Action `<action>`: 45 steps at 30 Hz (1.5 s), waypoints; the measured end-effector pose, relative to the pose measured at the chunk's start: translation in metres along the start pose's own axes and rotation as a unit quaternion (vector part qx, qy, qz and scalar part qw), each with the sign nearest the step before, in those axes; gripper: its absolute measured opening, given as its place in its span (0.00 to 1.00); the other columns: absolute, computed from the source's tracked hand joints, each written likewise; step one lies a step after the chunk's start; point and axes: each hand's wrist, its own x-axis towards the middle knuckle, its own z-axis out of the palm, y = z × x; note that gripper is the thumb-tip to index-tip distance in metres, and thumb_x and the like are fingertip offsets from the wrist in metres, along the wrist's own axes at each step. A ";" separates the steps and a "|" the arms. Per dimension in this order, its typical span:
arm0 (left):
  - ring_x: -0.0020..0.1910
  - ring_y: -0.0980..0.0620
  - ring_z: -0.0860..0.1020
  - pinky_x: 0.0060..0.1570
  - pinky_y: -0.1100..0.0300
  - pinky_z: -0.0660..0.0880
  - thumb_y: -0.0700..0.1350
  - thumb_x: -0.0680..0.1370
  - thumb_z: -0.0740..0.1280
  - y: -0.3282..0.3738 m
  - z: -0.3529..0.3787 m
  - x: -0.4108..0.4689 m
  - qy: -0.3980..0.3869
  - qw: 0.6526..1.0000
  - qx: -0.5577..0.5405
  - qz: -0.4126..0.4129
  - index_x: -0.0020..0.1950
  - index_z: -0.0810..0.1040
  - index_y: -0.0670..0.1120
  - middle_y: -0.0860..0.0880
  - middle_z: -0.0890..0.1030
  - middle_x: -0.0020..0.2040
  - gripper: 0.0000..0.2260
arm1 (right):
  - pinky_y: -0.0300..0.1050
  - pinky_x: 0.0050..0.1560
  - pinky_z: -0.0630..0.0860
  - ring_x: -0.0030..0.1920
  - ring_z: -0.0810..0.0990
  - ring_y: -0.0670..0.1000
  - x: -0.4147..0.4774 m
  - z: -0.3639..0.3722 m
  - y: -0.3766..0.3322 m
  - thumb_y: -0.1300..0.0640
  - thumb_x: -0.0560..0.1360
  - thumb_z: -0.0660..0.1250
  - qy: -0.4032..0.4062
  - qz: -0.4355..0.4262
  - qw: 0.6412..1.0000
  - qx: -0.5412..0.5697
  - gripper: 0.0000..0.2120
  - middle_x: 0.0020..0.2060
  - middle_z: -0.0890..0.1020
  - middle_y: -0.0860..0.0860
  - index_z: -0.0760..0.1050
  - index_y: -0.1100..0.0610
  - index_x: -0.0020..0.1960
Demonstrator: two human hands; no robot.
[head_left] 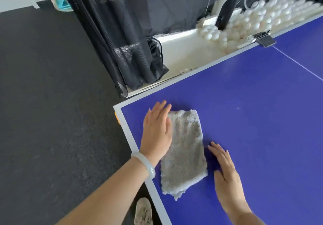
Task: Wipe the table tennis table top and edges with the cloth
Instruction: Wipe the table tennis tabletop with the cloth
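A white tray [176, 50] past the far edge holds white balls [253, 20]. Our left hand [156, 132] presses flat on the cloth [185, 154]; our right hand [227, 177] lies flat on the table [244, 119].

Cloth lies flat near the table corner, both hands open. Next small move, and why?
Probably slide the left hand fully onto the cloth and start a stroke along the table edge: that hand covers only the cloth's left side, the right hand rests on bare table beside it, and nothing is gripped.
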 end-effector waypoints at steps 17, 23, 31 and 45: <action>0.80 0.50 0.50 0.78 0.52 0.51 0.50 0.83 0.47 -0.081 0.005 0.078 -0.116 0.974 0.166 0.105 0.80 0.55 0.43 0.46 0.54 0.81 0.26 | 0.51 0.78 0.34 0.80 0.36 0.53 0.223 0.069 -0.056 0.43 0.83 0.39 -0.054 -0.058 0.929 -0.361 0.30 0.80 0.40 0.52 0.38 0.50 0.81; 0.80 0.49 0.53 0.78 0.51 0.54 0.47 0.83 0.52 -0.082 0.003 0.075 -0.108 0.977 0.155 0.099 0.80 0.56 0.40 0.44 0.56 0.80 0.25 | 0.52 0.77 0.31 0.79 0.32 0.54 0.238 0.113 -0.092 0.48 0.83 0.40 -0.092 -0.046 0.940 -0.326 0.29 0.80 0.38 0.53 0.36 0.54 0.81; 0.80 0.49 0.50 0.78 0.52 0.51 0.48 0.83 0.48 -0.081 0.006 0.075 -0.108 0.973 0.176 0.102 0.80 0.54 0.39 0.44 0.53 0.81 0.26 | 0.49 0.79 0.36 0.80 0.37 0.49 0.277 0.051 -0.046 0.39 0.83 0.41 -0.045 -0.006 0.937 -0.347 0.31 0.81 0.42 0.49 0.42 0.51 0.82; 0.80 0.50 0.52 0.77 0.50 0.56 0.52 0.82 0.43 -0.083 0.007 0.076 -0.112 0.970 0.193 0.096 0.80 0.56 0.40 0.45 0.55 0.81 0.28 | 0.46 0.79 0.36 0.80 0.39 0.47 0.216 -0.012 0.013 0.45 0.84 0.43 0.033 0.075 0.942 -0.324 0.29 0.81 0.44 0.48 0.44 0.51 0.82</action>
